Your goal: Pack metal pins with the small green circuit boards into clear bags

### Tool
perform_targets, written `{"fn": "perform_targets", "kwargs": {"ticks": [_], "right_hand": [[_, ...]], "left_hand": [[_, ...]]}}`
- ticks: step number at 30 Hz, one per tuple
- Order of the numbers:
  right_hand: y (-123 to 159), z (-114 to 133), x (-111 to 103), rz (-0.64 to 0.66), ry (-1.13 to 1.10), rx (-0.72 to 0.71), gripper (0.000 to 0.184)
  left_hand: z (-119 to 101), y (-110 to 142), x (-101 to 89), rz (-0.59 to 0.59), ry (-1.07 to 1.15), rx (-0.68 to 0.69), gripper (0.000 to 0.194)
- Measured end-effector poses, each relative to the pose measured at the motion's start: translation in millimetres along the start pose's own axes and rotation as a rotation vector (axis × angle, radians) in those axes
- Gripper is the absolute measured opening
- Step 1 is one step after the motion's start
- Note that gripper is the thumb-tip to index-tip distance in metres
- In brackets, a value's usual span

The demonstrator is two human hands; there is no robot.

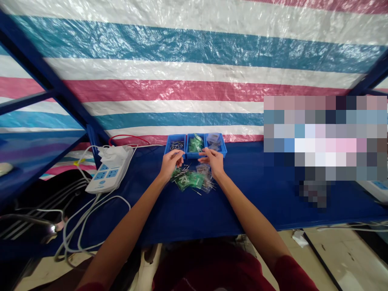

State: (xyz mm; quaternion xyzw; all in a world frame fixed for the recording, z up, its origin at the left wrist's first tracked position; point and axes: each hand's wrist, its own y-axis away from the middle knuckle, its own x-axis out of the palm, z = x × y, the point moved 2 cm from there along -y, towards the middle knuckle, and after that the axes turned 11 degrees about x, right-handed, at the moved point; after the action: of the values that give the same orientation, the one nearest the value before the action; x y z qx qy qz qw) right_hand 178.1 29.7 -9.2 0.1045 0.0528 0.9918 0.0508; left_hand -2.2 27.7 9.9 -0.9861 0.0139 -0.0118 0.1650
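My left hand (171, 161) hovers over a heap of small green plastic bags and thin metal pins (190, 178) on the blue table (242, 194). Its fingers are curled in a pinch, apparently on a tiny item I cannot make out. My right hand (213, 160) is just to the right, fingers bent and pinched over the same heap. Behind the hands stand three small blue bins: the left bin (175, 145) holds metal pins, the middle bin (195, 144) green bags, the right bin (216, 142) clear bags.
A white power strip (107, 173) with plugs and white cables (91, 218) lies at the left of the table. A red wire loops behind it. A striped tarp (194, 72) forms the back wall. Blue frame bars (45, 72) stand at left. A blurred patch covers the right.
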Motion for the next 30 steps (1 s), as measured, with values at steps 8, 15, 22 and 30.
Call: {"fn": "perform_targets", "kwargs": {"ticks": [8, 15, 22, 30], "right_hand": [[1.2, 7.5, -10.2, -0.152, 0.673, -0.219, 0.018], [-0.5, 4.0, -14.8, 0.004, 1.23, -0.145, 0.021], [1.2, -2.7, -8.3, 0.016, 1.259, -0.162, 0.009], [2.3, 4.3, -2.8, -0.056, 0.836, -0.394, 0.006]], "left_hand": [[1.9, -1.6, -1.9, -0.005, -0.042, 0.02, 0.029], [2.0, -1.1, -1.7, 0.021, -0.103, 0.048, 0.03], [5.7, -0.9, -2.1, 0.047, -0.134, 0.06, 0.031], [4.9, -0.1, -1.9, 0.069, -0.237, 0.088, 0.034]]}}
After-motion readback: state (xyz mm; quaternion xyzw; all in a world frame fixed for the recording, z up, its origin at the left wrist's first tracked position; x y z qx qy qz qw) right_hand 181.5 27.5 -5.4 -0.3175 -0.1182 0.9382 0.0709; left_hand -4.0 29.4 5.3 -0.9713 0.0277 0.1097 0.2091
